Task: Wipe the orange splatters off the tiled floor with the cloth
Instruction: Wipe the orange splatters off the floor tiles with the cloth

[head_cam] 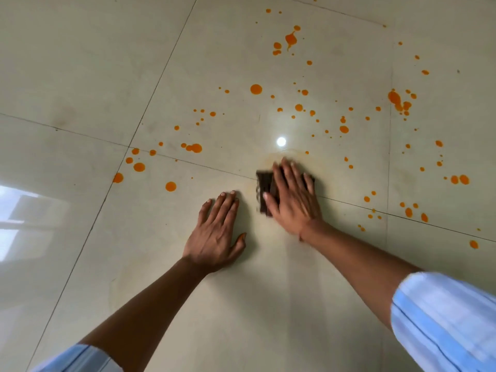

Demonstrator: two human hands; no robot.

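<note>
Striped sleeve (442,323); right hand (292,200) atop cloth (264,183)

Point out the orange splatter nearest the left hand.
The lone round drop up-left of the left hand, off its little finger; other splatters lie farther away.

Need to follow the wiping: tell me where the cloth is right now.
Head view: the dark cloth lies just right of centre on the tiled floor, pressed under the right hand, beside the left hand.

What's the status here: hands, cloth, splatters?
Right hand flat, pressing dark cloth to floor. Left hand flat on floor, empty. Most orange splatters unwiped; faint smear beside cloth. Nothing blocking.
</note>
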